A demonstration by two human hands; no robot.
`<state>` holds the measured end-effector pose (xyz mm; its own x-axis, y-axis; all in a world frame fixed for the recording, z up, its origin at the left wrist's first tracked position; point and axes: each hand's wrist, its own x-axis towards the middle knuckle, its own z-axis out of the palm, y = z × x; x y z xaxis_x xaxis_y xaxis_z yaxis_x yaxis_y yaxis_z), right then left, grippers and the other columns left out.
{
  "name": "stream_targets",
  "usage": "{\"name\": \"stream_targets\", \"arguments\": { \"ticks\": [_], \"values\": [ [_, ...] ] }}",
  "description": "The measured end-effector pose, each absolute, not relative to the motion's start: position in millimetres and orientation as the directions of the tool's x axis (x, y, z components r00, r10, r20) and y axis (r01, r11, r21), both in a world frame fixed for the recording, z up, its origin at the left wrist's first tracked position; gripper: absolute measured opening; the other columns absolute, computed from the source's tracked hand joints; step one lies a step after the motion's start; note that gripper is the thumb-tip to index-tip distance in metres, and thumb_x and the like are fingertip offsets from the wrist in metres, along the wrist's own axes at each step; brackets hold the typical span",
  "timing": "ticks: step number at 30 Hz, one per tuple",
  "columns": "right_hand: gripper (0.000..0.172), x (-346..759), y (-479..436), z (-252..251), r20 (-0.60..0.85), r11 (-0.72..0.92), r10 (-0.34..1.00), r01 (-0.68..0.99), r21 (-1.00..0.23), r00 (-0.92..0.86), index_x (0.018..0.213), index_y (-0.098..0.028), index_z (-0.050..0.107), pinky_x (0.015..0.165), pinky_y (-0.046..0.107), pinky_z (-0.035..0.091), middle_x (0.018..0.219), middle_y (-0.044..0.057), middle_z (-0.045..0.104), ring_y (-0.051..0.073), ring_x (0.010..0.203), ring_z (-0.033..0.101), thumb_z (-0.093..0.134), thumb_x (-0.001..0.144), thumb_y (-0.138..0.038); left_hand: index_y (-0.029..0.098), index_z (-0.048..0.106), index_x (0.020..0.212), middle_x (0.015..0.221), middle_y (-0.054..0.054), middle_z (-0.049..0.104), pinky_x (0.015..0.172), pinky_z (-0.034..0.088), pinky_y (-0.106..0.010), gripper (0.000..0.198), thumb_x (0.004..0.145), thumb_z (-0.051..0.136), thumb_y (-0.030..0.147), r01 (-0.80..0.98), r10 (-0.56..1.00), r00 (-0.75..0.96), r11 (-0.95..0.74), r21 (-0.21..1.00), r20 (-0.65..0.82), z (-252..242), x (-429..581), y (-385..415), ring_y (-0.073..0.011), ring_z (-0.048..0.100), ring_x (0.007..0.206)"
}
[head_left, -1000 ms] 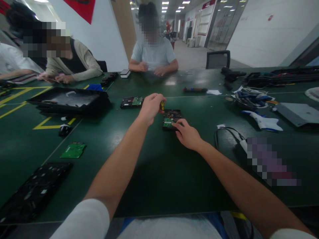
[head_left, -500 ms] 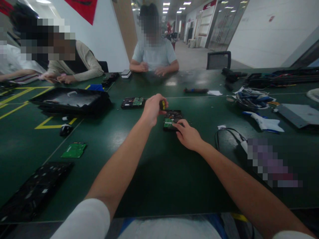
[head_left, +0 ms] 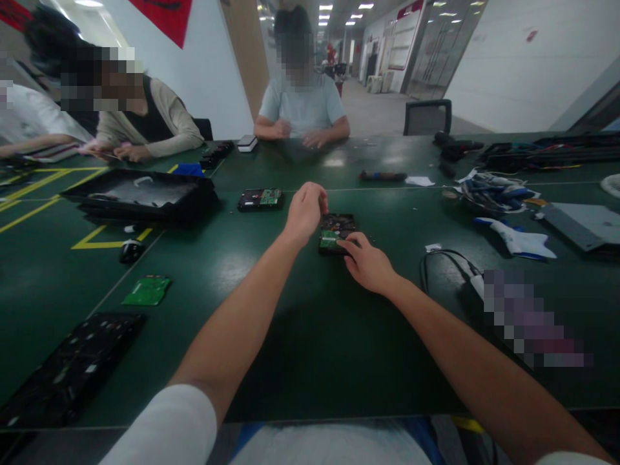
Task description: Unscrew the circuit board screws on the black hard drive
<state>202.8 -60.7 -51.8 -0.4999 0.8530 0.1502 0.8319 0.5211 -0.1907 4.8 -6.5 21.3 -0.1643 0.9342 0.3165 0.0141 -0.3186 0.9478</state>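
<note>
Black hard drive lies flat on table; green board upward.

Hard drive on table between left hand and right hand

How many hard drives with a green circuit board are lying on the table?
2. The near hard drive is touched by the right hand; the far hard drive lies apart, further back-left. Others may be hidden.
</note>
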Motion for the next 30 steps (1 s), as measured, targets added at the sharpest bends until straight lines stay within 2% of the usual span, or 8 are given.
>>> {"name": "stream_targets", "arguments": {
  "ticks": [3, 5, 7, 15, 21, 26, 30],
  "values": [
    [0.05, 202, -62, -50, 0.137, 0.513, 0.858, 0.836, -0.194, -0.494, 0.157, -0.023, 0.053, 0.066, 0.032, 0.052, 0.16, 0.014, 0.045, 0.02, 0.087, 0.067, 0.047, 0.108, -0.03, 0.023, 0.055, 0.073, 0.065, 0.001, 0.056, 0.058, 0.044, -0.026, 0.041, 0.107, 0.052, 0.046, -0.024, 0.937, -0.182, -0.308, 0.951, 0.298, 21, 9, -9, -0.0134, 0.055, 0.059],
    [0.051, 202, -62, -49, 0.128, 0.508, 0.861, 0.839, -0.194, -0.492, 0.158, -0.024, 0.053, 0.067, 0.033, 0.053, 0.16, 0.014, 0.045, 0.02, 0.088, 0.068, 0.047, 0.108, -0.03, 0.023, 0.052, 0.071, 0.062, 0.001, 0.051, 0.056, 0.044, -0.027, 0.051, 0.105, 0.055, 0.061, -0.038, 0.938, -0.214, -0.286, 0.958, 0.272, 20, 12, -11, -0.0132, 0.052, 0.057],
    [0.051, 202, -62, -48, 0.125, 0.509, 0.861, 0.839, -0.193, -0.493, 0.159, -0.025, 0.052, 0.068, 0.034, 0.054, 0.159, 0.015, 0.045, 0.021, 0.089, 0.068, 0.046, 0.108, -0.03, 0.024, 0.051, 0.071, 0.061, 0.002, 0.049, 0.055, 0.044, -0.026, 0.055, 0.102, 0.056, 0.07, -0.065, 0.941, -0.223, -0.277, 0.959, 0.257, 19, 14, -10, -0.0125, 0.05, 0.056],
    [0.051, 202, -59, -54, 0.15, 0.516, 0.856, 0.839, -0.173, -0.495, 0.158, -0.024, 0.054, 0.073, 0.035, 0.055, 0.158, 0.015, 0.046, 0.024, 0.096, 0.069, 0.046, 0.108, -0.031, 0.025, 0.048, 0.084, 0.067, 0.006, 0.051, 0.049, 0.037, -0.024, 0.039, 0.103, 0.063, 0.056, -0.193, 0.934, -0.193, -0.337, 0.921, 0.301, 6, 17, -6, -0.0099, 0.046, 0.053],
    [0.051, 201, -61, -53, 0.157, 0.515, 0.856, 0.837, -0.185, -0.493, 0.157, -0.021, 0.054, 0.072, 0.034, 0.054, 0.158, 0.015, 0.046, 0.022, 0.094, 0.069, 0.045, 0.108, -0.03, 0.024, 0.048, 0.075, 0.067, 0.004, 0.05, 0.06, 0.043, -0.025, 0.045, 0.103, 0.063, 0.056, -0.092, 0.896, -0.226, -0.411, 0.907, 0.383, 4, 16, -6, -0.011, 0.048, 0.061],
    [0.051, 202, -61, -51, 0.138, 0.513, 0.858, 0.838, -0.186, -0.495, 0.158, -0.022, 0.053, 0.07, 0.034, 0.054, 0.159, 0.015, 0.045, 0.022, 0.093, 0.069, 0.045, 0.108, -0.032, 0.022, 0.06, 0.071, 0.064, 0.002, 0.048, 0.062, 0.043, -0.026, 0.05, 0.101, 0.063, 0.062, 0.06, 0.892, -0.23, -0.386, 0.92, 0.39, 15, 12, -10, -0.0132, 0.051, 0.065],
    [0.051, 202, -61, -52, 0.137, 0.517, 0.856, 0.837, -0.18, -0.499, 0.158, -0.023, 0.053, 0.071, 0.035, 0.055, 0.159, 0.015, 0.045, 0.023, 0.094, 0.069, 0.045, 0.108, -0.031, 0.022, 0.063, 0.073, 0.069, 0.0, 0.057, 0.063, 0.046, -0.027, 0.051, 0.101, 0.062, 0.064, -0.015, 0.911, -0.179, -0.38, 0.925, 0.372, 23, 13, -12, -0.0132, 0.055, 0.065]
  ]
}}
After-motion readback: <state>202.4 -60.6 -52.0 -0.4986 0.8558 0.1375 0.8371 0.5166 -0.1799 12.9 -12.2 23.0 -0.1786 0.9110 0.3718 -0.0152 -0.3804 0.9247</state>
